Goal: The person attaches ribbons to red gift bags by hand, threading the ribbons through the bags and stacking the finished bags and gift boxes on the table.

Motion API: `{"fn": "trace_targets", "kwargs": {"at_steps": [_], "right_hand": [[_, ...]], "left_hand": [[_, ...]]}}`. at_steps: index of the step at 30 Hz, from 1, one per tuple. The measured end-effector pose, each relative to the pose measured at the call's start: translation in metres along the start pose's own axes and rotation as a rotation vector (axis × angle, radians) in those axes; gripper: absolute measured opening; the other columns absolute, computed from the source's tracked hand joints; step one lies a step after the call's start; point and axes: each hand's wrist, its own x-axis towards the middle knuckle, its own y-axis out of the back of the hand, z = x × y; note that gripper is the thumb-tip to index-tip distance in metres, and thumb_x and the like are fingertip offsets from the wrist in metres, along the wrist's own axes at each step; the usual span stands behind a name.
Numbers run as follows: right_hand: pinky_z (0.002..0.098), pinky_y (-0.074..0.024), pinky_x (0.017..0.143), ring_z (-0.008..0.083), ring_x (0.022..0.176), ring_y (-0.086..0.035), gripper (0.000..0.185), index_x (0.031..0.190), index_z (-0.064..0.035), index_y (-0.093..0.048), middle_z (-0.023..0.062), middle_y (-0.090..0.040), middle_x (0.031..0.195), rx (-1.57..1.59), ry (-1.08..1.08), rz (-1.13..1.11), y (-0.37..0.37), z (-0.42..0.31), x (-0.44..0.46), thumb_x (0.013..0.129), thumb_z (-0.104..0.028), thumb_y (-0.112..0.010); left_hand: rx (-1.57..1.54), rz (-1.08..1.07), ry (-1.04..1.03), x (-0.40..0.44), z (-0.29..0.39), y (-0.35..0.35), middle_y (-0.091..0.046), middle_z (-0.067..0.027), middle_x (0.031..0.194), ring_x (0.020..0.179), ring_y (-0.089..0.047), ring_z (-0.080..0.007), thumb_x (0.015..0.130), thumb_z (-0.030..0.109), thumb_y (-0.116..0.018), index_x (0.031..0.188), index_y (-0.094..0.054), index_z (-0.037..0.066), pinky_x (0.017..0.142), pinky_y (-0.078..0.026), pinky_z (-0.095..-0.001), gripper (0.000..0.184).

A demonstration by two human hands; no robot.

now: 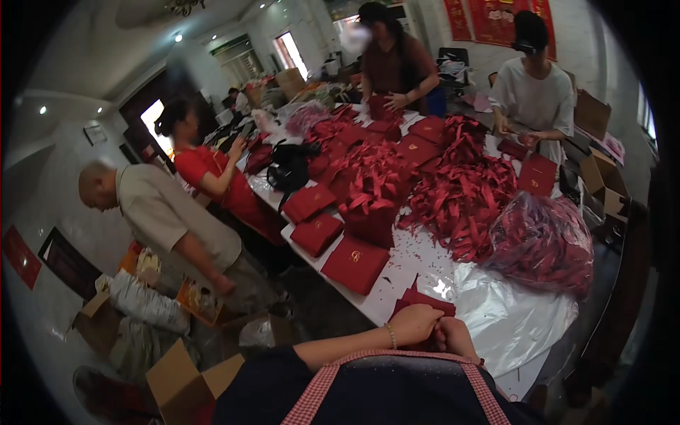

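Close to my body at the table's near edge, my left hand (415,324), with a bracelet at the wrist, is closed on a dark red fabric bag (409,300). My right hand (455,336) meets it, fingers pinched together at the bag's near side; the fingertips are partly hidden, so what they pinch is unclear. Beyond my hands lies a flat stack of red bags (356,265) with a gold print on top. Two smaller red stacks (316,234) (309,202) sit farther along the left edge.
Loose red ribbon straps (460,202) heap up mid-table. A clear plastic bag of red straps (544,244) stands at right, beside a silvery plastic sheet (520,312). Several people work around the white table (418,256); one person (180,212) stands at left near open cardboard boxes (185,382).
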Motion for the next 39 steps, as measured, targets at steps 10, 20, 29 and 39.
{"fn": "trace_targets", "kwargs": {"at_steps": [10,20,29,39], "right_hand": [[0.0196,-0.0284,0.039,0.0072,0.044,-0.038,0.035,0.1,-0.0032,-0.056,0.0006,-0.054,0.063,-0.03,-0.165,-0.263,0.01,0.001,-0.009,0.093,-0.034,-0.042],[0.0412,-0.0429,0.05,0.0304,0.056,-0.057,0.019,0.081,-0.0125,-0.054,0.0108,-0.056,0.06,-1.485,0.74,0.131,0.0,-0.032,-0.03,0.082,-0.031,-0.053],[0.0417,-0.0421,0.051,0.032,0.06,-0.057,0.015,0.076,-0.0073,-0.049,0.0126,-0.056,0.061,-1.446,0.734,0.132,0.008,-0.034,-0.035,0.082,-0.021,-0.053],[0.0418,-0.0407,0.052,0.0327,0.059,-0.055,0.015,0.077,-0.0083,-0.052,0.0135,-0.054,0.06,-1.413,0.685,0.165,0.01,-0.036,-0.03,0.082,-0.022,-0.054]], "left_hand": [[-0.517,-0.642,0.327,0.029,-0.015,0.038,-0.062,-0.0097,0.081,0.053,-0.062,-0.0178,0.091,0.017,-0.043,0.11,-0.051,0.001,0.044,-0.049,-0.0271,0.027],[-0.367,-0.569,0.253,0.021,0.008,0.041,-0.057,-0.0092,0.064,0.049,-0.061,-0.0189,0.088,0.015,-0.043,0.087,-0.05,0.004,0.039,-0.048,-0.0287,0.013],[-0.145,0.193,0.188,0.026,-0.057,0.117,-0.059,-0.0074,0.07,0.052,-0.056,-0.015,0.086,0.018,-0.051,0.094,-0.057,0.0,0.049,-0.045,-0.0293,0.021],[-0.732,-0.026,-0.018,0.013,-0.056,0.03,-0.062,-0.0045,0.083,0.077,-0.057,-0.0104,0.089,0.009,-0.048,0.087,-0.056,-0.002,0.073,-0.045,-0.0227,0.014]]}}
